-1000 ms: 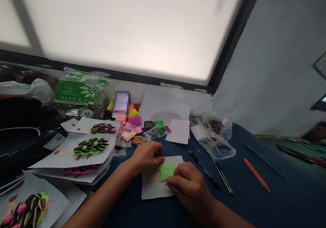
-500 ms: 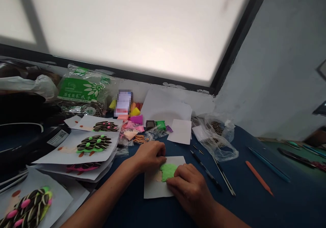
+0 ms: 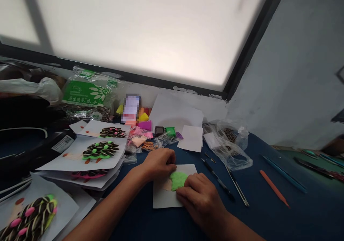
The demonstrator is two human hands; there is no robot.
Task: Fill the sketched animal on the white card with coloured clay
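A flat patch of bright green modelling clay lies on a small white card, with a pale beige clay piece against its left side. My right hand is closed at the right of the green clay, its fingertips and thumb pressed together on the clay's edge. At the card's upper left, my left hand is curled with the fingers bent down, and its thumb reaches the top edge of the clay. What the left fingertips pinch, if anything, is hidden.
Finished cards with seed-covered clay shapes pile up at left. Behind are clay packets, a phone, a blank card and a plastic bag of seeds. A pen, tweezers and an orange tool lie right.
The view has shifted very slightly. Both hands stay at the green clay with almost the same grip, and the card lies as before.
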